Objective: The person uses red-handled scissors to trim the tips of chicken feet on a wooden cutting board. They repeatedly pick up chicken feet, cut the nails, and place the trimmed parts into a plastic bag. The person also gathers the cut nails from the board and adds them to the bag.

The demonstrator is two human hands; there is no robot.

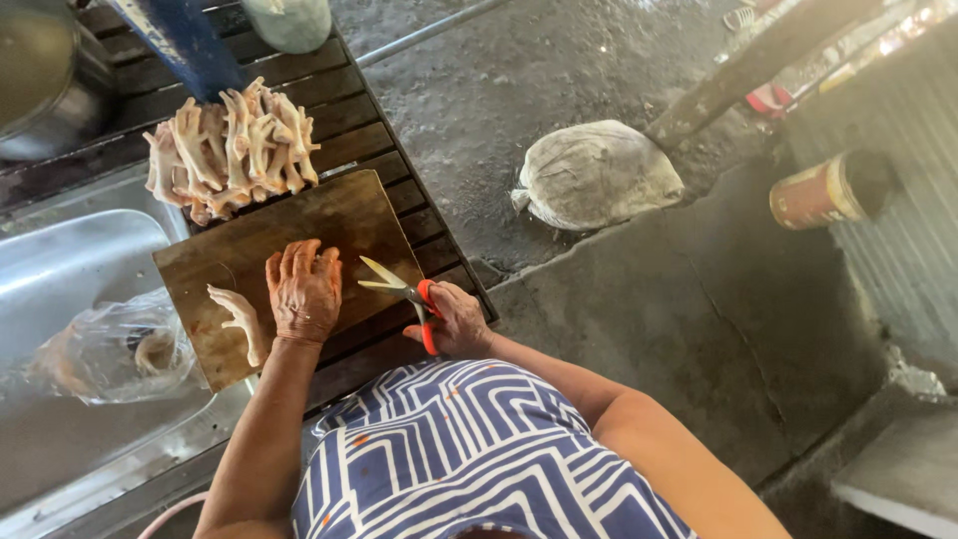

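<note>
Head view looks straight down on a wooden board [329, 215] lying on a dark slatted rack [394, 150] at centre left of the frame; the left hand [303, 291] rests palm down on the board's lower middle, fingers spread and flat, gripping nothing that shows; whether anything lies under the palm cannot be told; the right hand [457, 321], just right of it at the board's lower right edge, is closed around the red handles of scissors [404, 291], whose pale blades stand apart and point left toward the left hand, the tips near its knuckles but not touching; one chicken foot [242, 321] lies on the board's lower left, just left of the left wrist; a pile of feet [232, 150] sits on the rack at upper left, touching the board's far edge; a clear bag [110, 349] with something pale inside lies in a steel sink [70, 260] at far left, against the board's left corner; a metal pot [40, 80] fills the top left corner; on the concrete floor [679, 329] at upper centre right lies a grey sack [596, 175], and a rusty can [823, 192] lies on its side at upper right; the person's striped blue and white top [469, 459] fills the bottom centre.
</note>
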